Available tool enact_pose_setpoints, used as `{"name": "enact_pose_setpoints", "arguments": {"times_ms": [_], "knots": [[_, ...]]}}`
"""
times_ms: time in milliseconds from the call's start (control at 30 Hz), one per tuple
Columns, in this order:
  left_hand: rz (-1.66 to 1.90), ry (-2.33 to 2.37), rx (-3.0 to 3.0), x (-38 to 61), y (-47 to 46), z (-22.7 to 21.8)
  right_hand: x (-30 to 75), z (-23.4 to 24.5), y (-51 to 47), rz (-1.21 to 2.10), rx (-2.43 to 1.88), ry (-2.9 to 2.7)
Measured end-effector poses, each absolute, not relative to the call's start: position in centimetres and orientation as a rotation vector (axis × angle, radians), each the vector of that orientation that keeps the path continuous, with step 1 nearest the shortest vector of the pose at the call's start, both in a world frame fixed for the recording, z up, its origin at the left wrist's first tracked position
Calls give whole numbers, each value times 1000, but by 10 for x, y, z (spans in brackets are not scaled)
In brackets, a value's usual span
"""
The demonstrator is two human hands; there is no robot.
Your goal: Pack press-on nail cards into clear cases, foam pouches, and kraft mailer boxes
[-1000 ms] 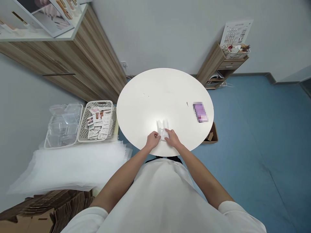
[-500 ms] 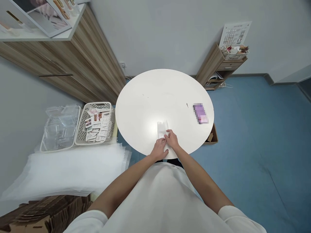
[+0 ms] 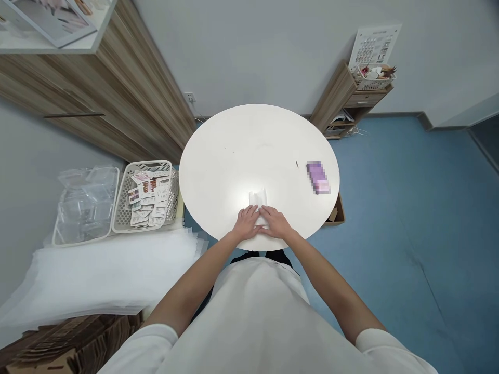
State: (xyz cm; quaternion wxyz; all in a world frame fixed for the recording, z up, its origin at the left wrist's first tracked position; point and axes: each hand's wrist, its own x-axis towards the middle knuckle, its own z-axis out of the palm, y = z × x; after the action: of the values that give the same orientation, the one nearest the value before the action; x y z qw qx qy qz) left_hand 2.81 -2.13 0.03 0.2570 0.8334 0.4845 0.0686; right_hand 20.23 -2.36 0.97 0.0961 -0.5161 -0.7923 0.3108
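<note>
A thin white sheet (image 3: 258,197), soft like packing foam, lies partly folded near the front edge of the white oval table (image 3: 249,137). My left hand (image 3: 246,222) grips its left side, fingers over the top and thumb toward the near edge. Opposite it, my right hand (image 3: 275,222) holds the right side the same way. The two thumbs nearly meet over the near part of the sheet. Whether anything is wrapped inside cannot be seen.
A blurred purple item (image 3: 318,176) lies at the table's right. To my left stand a basket of printed cards (image 3: 120,208), a bin of clear plastic boxes (image 3: 88,208) and stacked white sheets (image 3: 113,270). Flattened cardboard (image 3: 81,345) sits below. An open carton (image 3: 338,212) is beneath the table's right edge.
My right hand has come down level with my left, and its fingers now lie over the sheet. The sheet's visible far part looks shorter. The view has shifted slightly.
</note>
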Motion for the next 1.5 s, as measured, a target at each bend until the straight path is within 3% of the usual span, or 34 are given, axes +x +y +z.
{"name": "enact_pose_setpoints", "arguments": {"times_ms": [333,567,833,1000,1167,1500], "knots": [[259,1187,2129,18,-15,9,194,11,-9,910,-1437,-2535],[206,1202,2098,18,-42,5,199,26,-35,1074,-1338,-2559],[309,1325,1752,21,-13,3,197,24,-9,1253,-1589,-2197],[395,1556,1457,22,-9,-4,187,11,1,1148,-1789,-1980],[445,1690,1522,29,-15,-10,179,-4,4,983,-1959,-1870],[493,1765,1327,32,-25,-6,196,-1,-40,1058,-2031,-1443]]}}
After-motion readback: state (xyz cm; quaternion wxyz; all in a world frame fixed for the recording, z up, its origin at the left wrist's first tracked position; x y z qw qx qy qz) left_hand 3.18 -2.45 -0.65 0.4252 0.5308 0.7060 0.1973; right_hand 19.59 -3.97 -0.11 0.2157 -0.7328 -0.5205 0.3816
